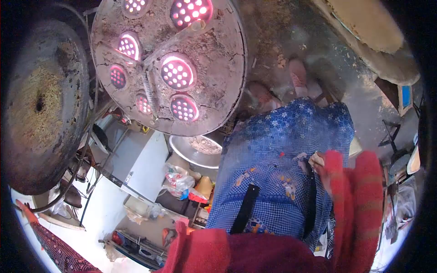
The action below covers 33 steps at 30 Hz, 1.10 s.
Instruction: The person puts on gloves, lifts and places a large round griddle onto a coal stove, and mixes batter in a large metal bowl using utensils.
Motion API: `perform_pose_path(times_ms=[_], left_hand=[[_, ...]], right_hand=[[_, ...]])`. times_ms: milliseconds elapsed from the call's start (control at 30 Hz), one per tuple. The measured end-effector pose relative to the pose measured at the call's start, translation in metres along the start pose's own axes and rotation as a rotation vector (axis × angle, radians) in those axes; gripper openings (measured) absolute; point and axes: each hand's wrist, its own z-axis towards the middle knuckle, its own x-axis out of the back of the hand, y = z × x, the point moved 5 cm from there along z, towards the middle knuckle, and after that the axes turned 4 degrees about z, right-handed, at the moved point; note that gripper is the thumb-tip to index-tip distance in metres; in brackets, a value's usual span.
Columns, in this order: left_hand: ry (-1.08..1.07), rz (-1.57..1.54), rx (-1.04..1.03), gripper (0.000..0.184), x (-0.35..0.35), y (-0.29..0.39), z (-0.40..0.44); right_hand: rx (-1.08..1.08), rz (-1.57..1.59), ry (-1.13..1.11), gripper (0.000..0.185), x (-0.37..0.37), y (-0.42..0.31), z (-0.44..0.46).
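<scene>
Head view: a glowing round stove point(216, 63) is flanked by a dark griddle point(43, 150) and a blue apron point(273, 182), the left hand point(27, 212) placed just under the griddle, the right hand point(322, 169) before the apron, neither's grip discernible.

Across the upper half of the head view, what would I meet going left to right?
Large round pan → round stove with glowing holes → pair of shoes → small blue panel.
</scene>
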Motion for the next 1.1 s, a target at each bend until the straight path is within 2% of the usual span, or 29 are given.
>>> perform_pose_path(times_ms=[100, 233, 267, 400, 467, 533, 600, 633, 733, 833, 933, 1033, 1100], left_hand=[[0.046, 0.310, -0.135, 0.055, -0.026, 0.049, -0.062], [-0.087, 0.279, -0.031, 0.079, -0.014, 0.041, -0.053], [-0.116, 0.319, -0.165, 0.077, -0.003, 0.030, -0.038], [-0.018, 0.279, -0.010, 0.076, -0.007, 0.046, -0.054], [0.051, 0.273, 0.006, 0.071, -0.032, 0.072, -0.095], [0.022, 0.279, 0.001, 0.071, -0.039, 0.081, -0.106], [0.015, 0.283, 0.000, 0.072, -0.040, 0.082, -0.109], [0.019, 0.286, -0.007, 0.073, -0.038, 0.081, -0.107], [0.028, 0.292, -0.016, 0.074, -0.029, 0.078, -0.101], [0.029, 0.292, -0.021, 0.076, -0.022, 0.074, -0.102], [0.030, 0.304, -0.022, 0.078, -0.019, 0.067, -0.096], [0.026, 0.313, -0.026, 0.080, -0.015, 0.065, -0.090], [0.025, 0.315, -0.032, 0.081, -0.013, 0.062, -0.086]], right_hand=[[0.016, 0.021, -0.028, 0.033, 0.003, -0.014, 0.023], [0.276, 0.005, 0.111, 0.035, 0.019, -0.094, 0.079], [0.367, -0.013, 0.176, 0.037, 0.023, -0.125, 0.095], [0.810, 0.013, 0.406, 0.035, 0.023, -0.226, 0.156], [0.917, 0.060, 0.497, 0.033, 0.015, -0.262, 0.181], [1.060, 0.049, 0.555, 0.029, 0.007, -0.295, 0.201], [1.178, 0.095, 0.609, 0.012, 0.001, -0.325, 0.208], [1.238, 0.120, 0.637, 0.011, -0.002, -0.334, 0.210], [1.128, -0.019, 0.496, 0.010, -0.026, -0.343, 0.231], [1.043, -0.090, 0.474, 0.014, -0.044, -0.343, 0.247], [1.036, -0.220, 0.463, 0.014, -0.046, -0.351, 0.250], [0.981, -0.219, 0.448, 0.013, -0.046, -0.356, 0.259], [1.048, -0.171, 0.515, 0.012, -0.044, -0.359, 0.258]])
